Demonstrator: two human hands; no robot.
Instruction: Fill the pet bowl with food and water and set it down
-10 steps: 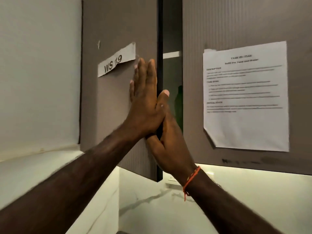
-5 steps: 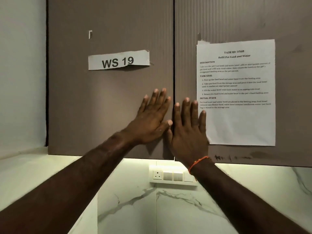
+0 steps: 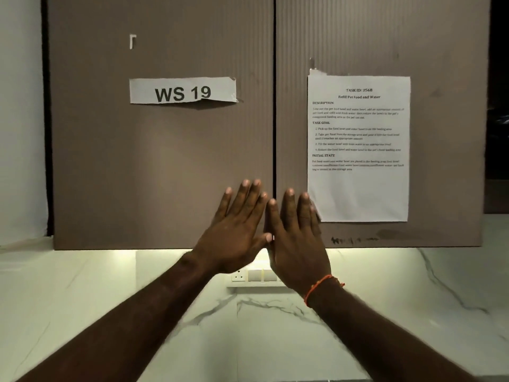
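No pet bowl, food or water shows in this view. Two brown wall cabinet doors fill the frame, both closed: the left door and the right door. My left hand is held flat with straight fingers at the lower right corner of the left door. Beside it, my right hand, with an orange thread on the wrist, is flat at the lower left corner of the right door. Neither hand holds anything. Whether the palms still touch the doors I cannot tell.
A paper label reading WS 19 is taped to the left door, and a printed task sheet to the right one. Below the cabinet a white marble backsplash carries a socket and switch plate, partly behind my hands.
A second ago the left door stood ajar with my hands at its edge. Both doors are now closed, and my flat hands have slid lower on them.
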